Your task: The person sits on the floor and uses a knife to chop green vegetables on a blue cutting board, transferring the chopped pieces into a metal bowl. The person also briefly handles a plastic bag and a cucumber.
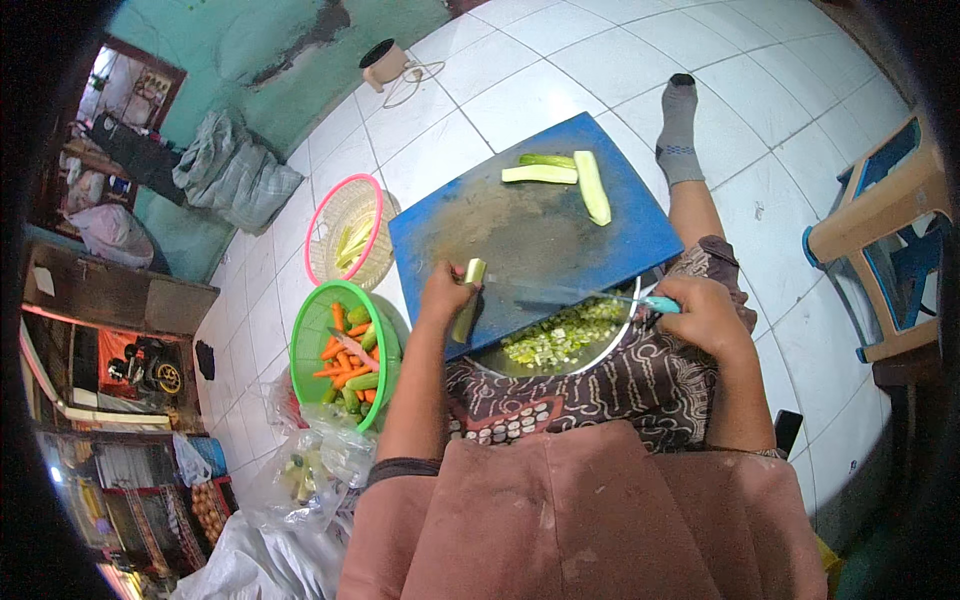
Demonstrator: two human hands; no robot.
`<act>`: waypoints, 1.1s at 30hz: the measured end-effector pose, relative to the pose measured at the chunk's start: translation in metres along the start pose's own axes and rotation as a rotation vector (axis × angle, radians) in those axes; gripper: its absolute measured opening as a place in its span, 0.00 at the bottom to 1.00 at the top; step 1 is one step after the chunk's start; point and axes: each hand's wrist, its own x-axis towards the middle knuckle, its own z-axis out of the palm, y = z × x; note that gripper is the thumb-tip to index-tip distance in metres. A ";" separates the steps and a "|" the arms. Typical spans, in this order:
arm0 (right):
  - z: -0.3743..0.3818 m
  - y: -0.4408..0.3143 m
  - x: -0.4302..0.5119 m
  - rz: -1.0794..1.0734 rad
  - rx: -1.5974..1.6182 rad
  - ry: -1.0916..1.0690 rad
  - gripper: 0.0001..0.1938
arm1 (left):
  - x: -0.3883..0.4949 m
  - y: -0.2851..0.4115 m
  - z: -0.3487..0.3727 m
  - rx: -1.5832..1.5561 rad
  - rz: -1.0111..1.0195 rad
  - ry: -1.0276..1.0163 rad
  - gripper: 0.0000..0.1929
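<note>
My left hand [448,291] grips a cut length of cucumber [468,300] near the lower left of a blue cutting board [427,225]. In my right hand [701,311] is a knife with a turquoise handle [663,304]; its blurred blade reaches left over the board's near edge towards the cucumber. Several other cucumber pieces [592,187] lie at the board's far right. Partly under the board, a metal bowl [634,330] on my lap holds diced green pieces [566,334].
At left stands a green basket [298,375] of carrots and cucumbers, with a pink-handled knife on top. Beyond it, a pink-rimmed basket [311,247] contains pale strips. Clear plastic bags [300,480] lie nearby. A plastic stool [885,202] is at right, and a phone [787,431] lies on the floor.
</note>
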 end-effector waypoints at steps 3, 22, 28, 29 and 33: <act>0.020 -0.008 0.007 -0.003 0.110 -0.013 0.12 | -0.011 -0.008 0.019 -0.658 -0.346 -0.026 0.20; 0.058 -0.007 0.015 0.247 0.157 -0.117 0.17 | -0.027 0.007 0.014 -0.551 -0.294 0.059 0.31; 0.055 -0.001 0.015 0.211 0.200 -0.100 0.09 | -0.055 -0.008 0.001 -0.119 -0.123 0.152 0.34; 0.057 -0.002 0.015 0.217 0.255 -0.119 0.09 | -0.055 -0.023 0.003 -0.124 -0.031 0.145 0.34; 0.063 -0.005 0.015 0.273 0.459 -0.185 0.10 | -0.060 -0.026 0.005 -0.129 0.015 0.033 0.34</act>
